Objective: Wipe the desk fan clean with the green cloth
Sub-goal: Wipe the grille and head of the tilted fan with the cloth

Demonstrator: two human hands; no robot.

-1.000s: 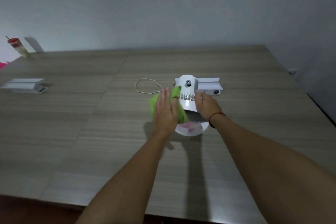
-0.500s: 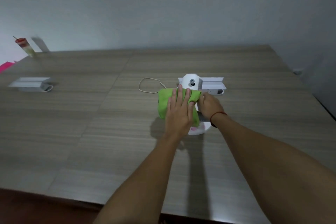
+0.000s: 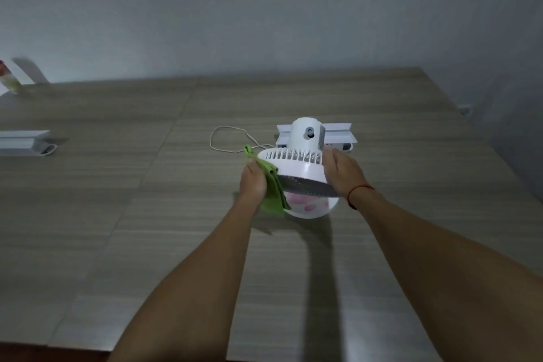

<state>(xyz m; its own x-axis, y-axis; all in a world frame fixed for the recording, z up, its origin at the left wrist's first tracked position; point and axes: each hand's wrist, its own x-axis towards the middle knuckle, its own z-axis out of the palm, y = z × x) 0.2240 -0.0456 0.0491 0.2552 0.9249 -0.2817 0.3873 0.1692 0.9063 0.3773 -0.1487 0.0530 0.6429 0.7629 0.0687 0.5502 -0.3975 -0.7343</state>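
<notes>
A small white desk fan stands on the wooden table, its round grille facing me and its motor housing behind. My left hand holds the green cloth against the fan's left side; the cloth hangs down past the grille's rim. My right hand grips the right side of the fan's head and wears a red string at the wrist. Pink blades show faintly through the lower grille.
A white cord loops on the table left of the fan. A white power strip lies just behind it. Another white box sits at the far left edge. A drink cup stands at the back left by the wall.
My left hand has slid the green cloth from the top of the fan head down to its left side. The right hand keeps its grip on the right side.
</notes>
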